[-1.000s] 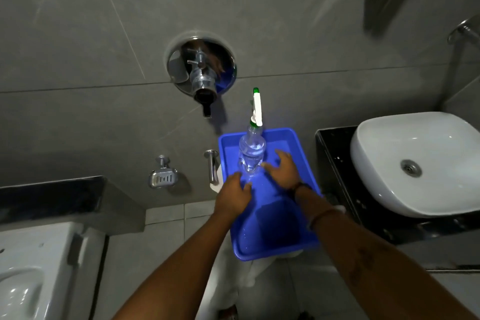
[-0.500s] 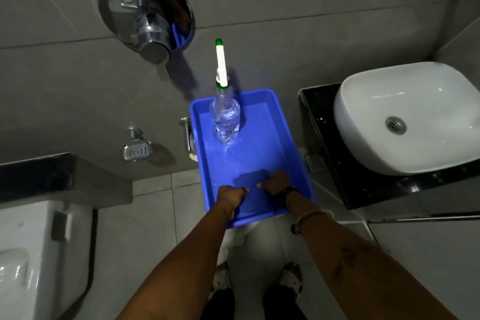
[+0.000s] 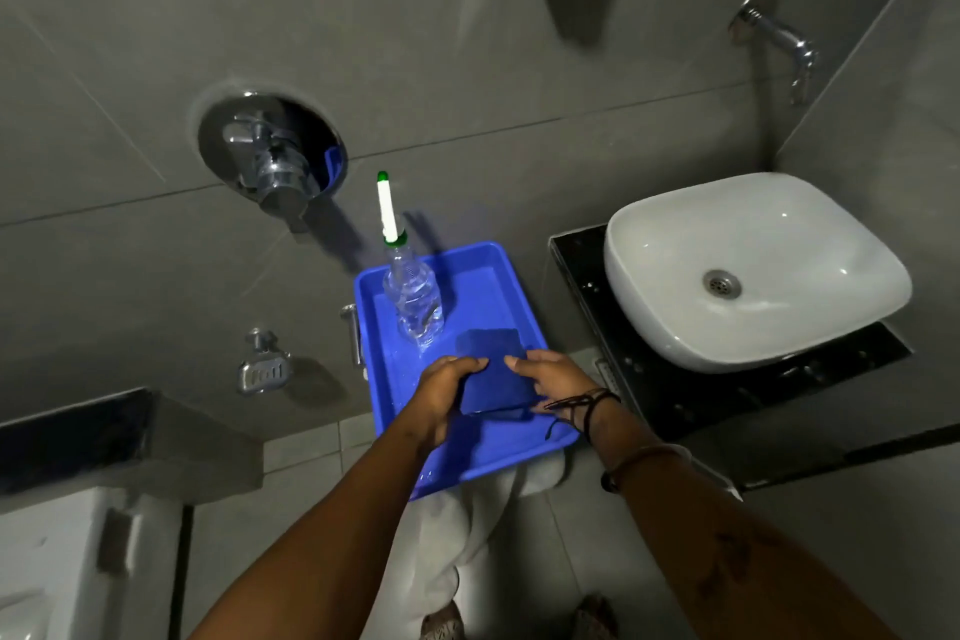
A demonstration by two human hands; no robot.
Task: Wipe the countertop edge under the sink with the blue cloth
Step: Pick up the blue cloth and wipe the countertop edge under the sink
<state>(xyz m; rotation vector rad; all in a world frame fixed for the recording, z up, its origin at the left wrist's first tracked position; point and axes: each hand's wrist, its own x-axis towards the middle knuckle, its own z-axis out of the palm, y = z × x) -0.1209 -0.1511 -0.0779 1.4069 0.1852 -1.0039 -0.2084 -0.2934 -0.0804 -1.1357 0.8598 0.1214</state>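
Both hands hold the folded blue cloth (image 3: 493, 374) over the blue tray (image 3: 483, 286): the left hand (image 3: 447, 392) has its fingers closed on the cloth's left edge, the right hand (image 3: 553, 379) on its right edge. A clear spray bottle (image 3: 414, 299) stands in the tray at 11 o'clock from the cloth. The white sink (image 3: 753, 270) sits on the black table (image 3: 670, 385) at 3 o'clock (well apart from the cloth).
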